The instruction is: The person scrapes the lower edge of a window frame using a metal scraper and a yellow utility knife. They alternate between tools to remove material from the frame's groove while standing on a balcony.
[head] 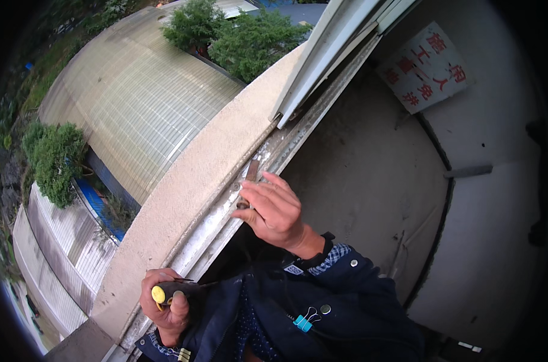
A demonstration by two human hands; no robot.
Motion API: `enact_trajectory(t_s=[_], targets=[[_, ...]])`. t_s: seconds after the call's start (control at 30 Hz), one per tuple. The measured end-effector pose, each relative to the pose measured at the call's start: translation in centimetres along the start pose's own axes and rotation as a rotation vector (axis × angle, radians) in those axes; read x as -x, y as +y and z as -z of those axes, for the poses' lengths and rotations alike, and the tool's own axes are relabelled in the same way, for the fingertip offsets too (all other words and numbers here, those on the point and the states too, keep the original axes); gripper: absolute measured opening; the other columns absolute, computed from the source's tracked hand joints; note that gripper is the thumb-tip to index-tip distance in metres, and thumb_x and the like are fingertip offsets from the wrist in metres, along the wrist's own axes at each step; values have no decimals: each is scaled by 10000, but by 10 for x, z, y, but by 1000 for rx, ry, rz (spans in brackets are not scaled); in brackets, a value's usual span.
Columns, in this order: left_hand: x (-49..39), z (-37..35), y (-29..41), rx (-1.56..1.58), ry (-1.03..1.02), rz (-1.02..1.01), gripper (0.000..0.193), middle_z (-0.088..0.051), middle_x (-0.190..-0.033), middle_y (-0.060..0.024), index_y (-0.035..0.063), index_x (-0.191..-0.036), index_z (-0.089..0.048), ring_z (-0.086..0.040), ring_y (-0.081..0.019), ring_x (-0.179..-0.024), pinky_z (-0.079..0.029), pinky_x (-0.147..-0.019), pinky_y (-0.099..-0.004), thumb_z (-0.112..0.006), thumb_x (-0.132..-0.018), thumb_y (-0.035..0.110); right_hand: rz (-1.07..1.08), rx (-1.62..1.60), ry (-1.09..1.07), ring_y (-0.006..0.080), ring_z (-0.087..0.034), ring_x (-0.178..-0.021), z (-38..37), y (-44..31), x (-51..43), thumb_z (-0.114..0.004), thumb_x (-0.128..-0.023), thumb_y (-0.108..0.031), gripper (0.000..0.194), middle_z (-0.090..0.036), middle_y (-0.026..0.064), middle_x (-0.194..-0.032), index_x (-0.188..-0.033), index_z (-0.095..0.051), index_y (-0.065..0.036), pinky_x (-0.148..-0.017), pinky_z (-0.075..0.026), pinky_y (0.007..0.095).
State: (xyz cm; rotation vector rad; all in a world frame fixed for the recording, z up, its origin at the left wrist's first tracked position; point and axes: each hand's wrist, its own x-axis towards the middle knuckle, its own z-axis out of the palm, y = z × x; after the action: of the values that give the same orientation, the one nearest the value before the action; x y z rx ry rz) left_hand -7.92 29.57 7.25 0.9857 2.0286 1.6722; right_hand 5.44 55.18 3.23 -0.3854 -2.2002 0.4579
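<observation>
My left hand (165, 303), low in the picture, is closed around a dark tool (181, 289) with a yellow round end; the tool's kind cannot be told, and its far end lies in front of the dark jacket. Over the window's metal sill track (219, 217), my right hand (274, 206) pinches a small brownish part (242, 205) between thumb and fingers. A flat, rusty-looking strip (252, 170) shows just beyond those fingers; whether it joins the small part cannot be told. White flecks and dirt lie along the track.
A white window frame (310, 63) stands over the track's upper end. Outside runs a rough concrete ledge (201, 172), with corrugated roofs (156, 104) and trees (256, 40) below. Indoors, a board with red writing (423, 68) rests by the wall, above a dusty floor (360, 181).
</observation>
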Motion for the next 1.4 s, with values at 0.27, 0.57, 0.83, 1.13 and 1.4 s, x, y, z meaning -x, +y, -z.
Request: enact_trajectory(t_s=[0.27,0.57,0.83,1.13,1.4], targets=[[4,4,-4,-15,1,-56,530,-617,-931,-154,0,-1167,-566,-600,-197,-799,-494,-720,-317,-724,-983,471,-253,-285,-61,319,-772,-956,38,13,-17,-752,-986,-124,238,-771,197,-1032,-1151,-732,46,-815,-617,360],[14,-3,-2,-29,129,-65,522,-645,-862,-159,-18,-1093,-585,-627,-229,-740,-516,-689,-326,-778,-956,448,-921,-535,-263,99,-612,-548,76,63,-43,-493,-1124,-227,341,-698,92,-800,-1091,-697,43,-528,-488,251],[29,-27,14,-94,297,-9,533,-643,-854,-150,-19,-1068,-596,-611,-215,-744,-494,-689,-324,-764,-958,475,-855,-327,-436,169,-639,-601,66,91,-62,-577,-1013,-121,201,-674,108,-734,-1054,-705,28,-589,-507,314],[41,-65,23,-98,340,-50,515,-653,-882,-141,-34,-1131,-603,-644,-217,-751,-527,-683,-316,-799,-952,408,-567,-396,-414,90,-599,-658,55,95,-76,-681,-997,-112,136,-684,79,-739,-1028,-721,14,-597,-474,298],[55,-85,27,-137,390,-73,468,-671,-856,-125,-28,-1165,-605,-663,-225,-734,-538,-660,-318,-838,-929,302,-422,-409,-502,167,-623,-590,33,82,-66,-715,-964,-82,95,-665,112,-694,-999,-710,6,-570,-484,324]])
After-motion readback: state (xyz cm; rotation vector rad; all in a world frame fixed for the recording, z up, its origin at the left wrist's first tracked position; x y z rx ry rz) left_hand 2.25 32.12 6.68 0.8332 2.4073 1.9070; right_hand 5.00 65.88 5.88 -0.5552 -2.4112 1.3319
